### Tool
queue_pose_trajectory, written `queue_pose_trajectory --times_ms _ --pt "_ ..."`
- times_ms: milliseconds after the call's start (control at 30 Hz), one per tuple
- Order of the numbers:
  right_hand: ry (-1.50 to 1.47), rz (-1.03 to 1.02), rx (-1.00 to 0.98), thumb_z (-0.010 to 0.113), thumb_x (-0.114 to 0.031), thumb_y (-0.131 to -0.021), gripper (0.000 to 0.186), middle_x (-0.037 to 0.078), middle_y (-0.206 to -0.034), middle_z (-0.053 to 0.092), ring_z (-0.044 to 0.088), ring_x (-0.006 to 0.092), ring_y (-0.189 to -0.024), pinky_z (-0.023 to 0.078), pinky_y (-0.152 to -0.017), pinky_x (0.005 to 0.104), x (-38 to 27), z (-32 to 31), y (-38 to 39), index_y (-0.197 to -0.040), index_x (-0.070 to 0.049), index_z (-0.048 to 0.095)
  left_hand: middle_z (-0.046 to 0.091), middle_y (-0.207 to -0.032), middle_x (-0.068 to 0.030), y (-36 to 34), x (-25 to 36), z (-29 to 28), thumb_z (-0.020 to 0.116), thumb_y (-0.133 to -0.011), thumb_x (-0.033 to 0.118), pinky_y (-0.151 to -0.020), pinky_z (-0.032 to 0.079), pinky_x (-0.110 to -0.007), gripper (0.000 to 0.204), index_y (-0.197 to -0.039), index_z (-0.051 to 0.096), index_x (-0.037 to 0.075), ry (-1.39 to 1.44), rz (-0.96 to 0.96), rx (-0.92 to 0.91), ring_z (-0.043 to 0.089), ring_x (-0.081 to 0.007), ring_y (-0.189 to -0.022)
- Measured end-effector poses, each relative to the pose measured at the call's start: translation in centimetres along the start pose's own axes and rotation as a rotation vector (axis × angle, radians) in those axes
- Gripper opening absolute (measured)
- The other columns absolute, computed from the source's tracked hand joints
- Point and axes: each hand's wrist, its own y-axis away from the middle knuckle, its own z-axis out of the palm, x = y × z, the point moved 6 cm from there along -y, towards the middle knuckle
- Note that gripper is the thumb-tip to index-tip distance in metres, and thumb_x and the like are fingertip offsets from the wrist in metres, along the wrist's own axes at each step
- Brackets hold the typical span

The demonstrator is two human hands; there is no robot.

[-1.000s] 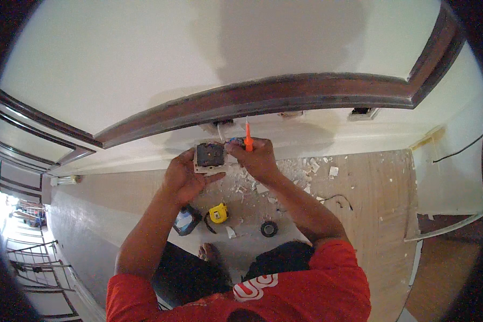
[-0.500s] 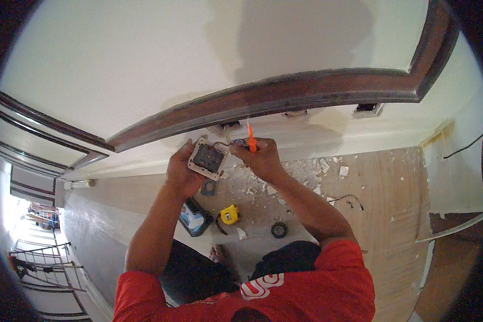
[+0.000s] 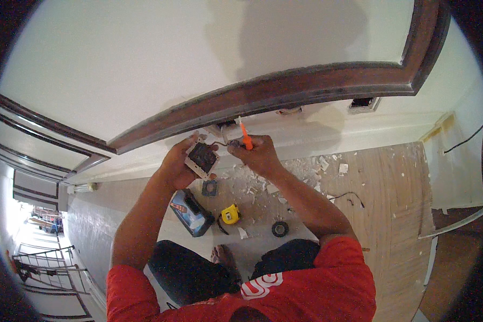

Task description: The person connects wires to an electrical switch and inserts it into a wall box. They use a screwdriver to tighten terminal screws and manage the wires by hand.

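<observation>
My left hand (image 3: 176, 163) grips a square electrical wall socket (image 3: 203, 159) by its edge, its dark back facing up. A short grey cable (image 3: 220, 143) runs from the socket's side toward my right hand (image 3: 258, 156). That hand is closed around an orange-handled screwdriver (image 3: 246, 138), which points up toward the wall. The fingertips of the same hand also pinch something dark at the cable, too small to make out. Just beyond both hands is an opening (image 3: 228, 125) in the wall, under the dark wooden moulding (image 3: 263, 88).
On the floor below lie a grey square frame (image 3: 210, 188), a dark tool case (image 3: 192, 213), a yellow tape measure (image 3: 230, 214) and a black tape roll (image 3: 279, 229). White plaster debris (image 3: 323, 163) is scattered to the right, near a loose black wire (image 3: 351, 197). Another wall opening (image 3: 363, 103) lies farther right.
My left hand has tilted the socket and turned it a little. My right hand has shifted slightly left with the screwdriver, which leans more to the left.
</observation>
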Motion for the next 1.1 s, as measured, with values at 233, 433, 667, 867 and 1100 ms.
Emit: queue_pose_trajectory --times_ms 233,433,667,867,1100 --pt "-0.012 0.074 -0.027 0.075 -0.026 -0.081 0.027 0.012 -0.078 0.071 0.064 0.0187 -0.065 0.053 -0.066 0.0345 0.1 -0.4 0.3 -0.093 -0.002 0.073 0.062 -0.111 -0.0130 0.7 -0.3 1.2 0.046 -0.100 0.044 -0.072 0.053 -0.055 0.041 -0.128 0.046 0.014 -0.176 -0.069 0.201 0.063 -0.0264 -0.092" --pt "0.047 -0.101 -0.031 0.077 -0.025 -0.081 0.026 -0.001 -0.060 0.058 0.049 0.0068 -0.055 0.041 -0.050 0.0262 -0.6 -0.4 -0.5 -0.074 -0.001 0.067 0.062 -0.110 -0.0140 -0.7 -2.3 0.3 0.046 -0.098 0.052 -0.073 0.053 -0.055 0.048 -0.126 0.048 0.013 -0.121 -0.138 0.164 0.063 -0.0270 -0.093" --pt "-0.078 0.046 -0.052 0.078 -0.029 -0.080 0.027 0.000 -0.062 0.061 0.051 0.0068 -0.056 0.042 -0.051 0.0257 -0.4 -0.9 -0.3 -0.083 -0.003 0.073 0.062 -0.110 -0.0145 -1.0 -3.0 1.7 0.051 -0.091 0.062 -0.079 0.053 -0.059 0.062 -0.125 0.047 0.010 -0.006 -0.178 0.108 0.064 -0.0297 -0.097" --pt "-0.081 0.090 -0.071 0.077 -0.030 -0.081 0.031 0.002 -0.066 0.064 0.054 0.0076 -0.057 0.044 -0.052 0.0258 -0.2 -1.3 0.1 -0.093 -0.001 0.074 0.063 -0.107 -0.0159 -1.9 -3.3 1.5 0.062 -0.089 0.054 -0.081 0.054 -0.060 0.057 -0.121 0.049 0.009 -0.075 -0.117 0.060 0.065 -0.0306 -0.095" --pt "-0.028 -0.101 -0.024 0.077 -0.029 -0.082 0.032 0.003 -0.076 0.069 0.056 0.0067 -0.063 0.047 -0.057 0.0246 1.3 -2.0 -0.1 -0.099 -0.001 0.074 0.064 -0.107 -0.0164 -2.7 -3.6 3.4 0.065 -0.089 0.043 -0.077 0.056 -0.058 0.047 -0.119 0.051 0.011 -0.096 -0.125 0.027 0.066 -0.0300 -0.091"
